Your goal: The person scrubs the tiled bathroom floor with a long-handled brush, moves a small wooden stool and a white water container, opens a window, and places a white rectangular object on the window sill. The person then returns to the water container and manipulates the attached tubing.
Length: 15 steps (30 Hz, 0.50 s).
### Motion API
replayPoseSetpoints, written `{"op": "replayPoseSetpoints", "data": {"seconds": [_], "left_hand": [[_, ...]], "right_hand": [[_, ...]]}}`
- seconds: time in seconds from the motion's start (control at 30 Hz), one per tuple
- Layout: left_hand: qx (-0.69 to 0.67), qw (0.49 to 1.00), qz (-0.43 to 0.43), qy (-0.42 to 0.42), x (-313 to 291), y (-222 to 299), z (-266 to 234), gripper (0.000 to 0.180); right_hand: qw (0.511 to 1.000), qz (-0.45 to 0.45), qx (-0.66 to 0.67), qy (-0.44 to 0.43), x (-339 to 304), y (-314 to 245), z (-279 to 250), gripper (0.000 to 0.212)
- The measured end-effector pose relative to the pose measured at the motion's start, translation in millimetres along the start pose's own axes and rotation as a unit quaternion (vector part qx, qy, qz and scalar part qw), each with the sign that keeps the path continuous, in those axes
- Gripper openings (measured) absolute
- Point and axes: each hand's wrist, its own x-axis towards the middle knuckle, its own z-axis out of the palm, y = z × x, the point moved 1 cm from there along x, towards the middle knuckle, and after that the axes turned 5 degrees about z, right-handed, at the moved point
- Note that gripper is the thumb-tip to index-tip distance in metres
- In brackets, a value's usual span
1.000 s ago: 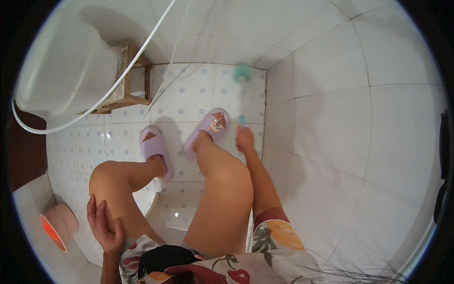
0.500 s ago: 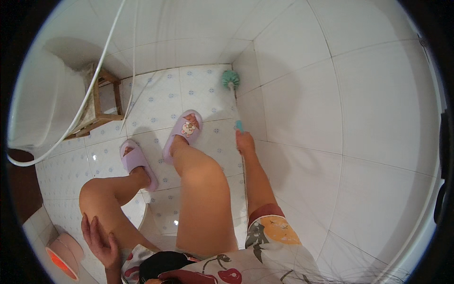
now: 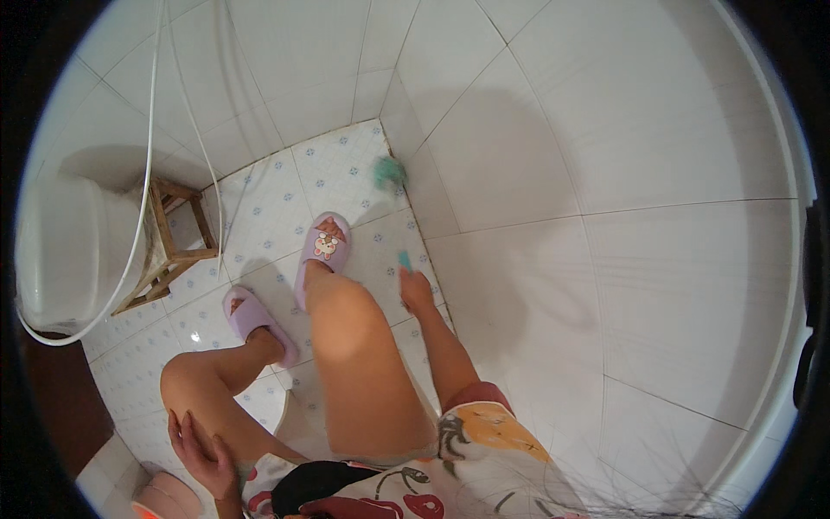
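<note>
My right hand (image 3: 417, 291) is closed round the light-blue grip of a long-handled scrub brush (image 3: 390, 173). Its round green bristle head is blurred, low by the foot of the right-hand wall near the far corner. The pale shaft between grip and head hardly shows against the tiles. Resting on my left thigh, my left hand (image 3: 201, 450) holds nothing, and its fingers lie apart on the skin.
Purple slippers (image 3: 326, 249) are on my feet on the patterned tile floor (image 3: 259, 201). A white tub (image 3: 73, 251) stands on a wooden stool (image 3: 183, 257) at left, with a white hose (image 3: 149, 164) hanging before it. A pink bin (image 3: 169, 500) sits lower left.
The view has turned and shifted, so the wall corner sits further left. The brush head has blurred and lies a little off the corner. My left hand stays on my thigh.
</note>
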Motion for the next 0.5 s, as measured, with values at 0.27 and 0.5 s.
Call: {"op": "replayPoseSetpoints", "data": {"seconds": [0.27, 0.5], "left_hand": [[0.001, 1.000, -0.009, -0.004, 0, -6, -1, 0.050], [0.022, 1.000, -0.004, -0.005, 0, -8, -4, 0.048]], "right_hand": [[0.983, 0.172, 0.037, -0.059, -141, 196, -54, 0.041], [0.993, -0.067, -0.095, -0.029, -16, 107, -16, 0.043]]}}
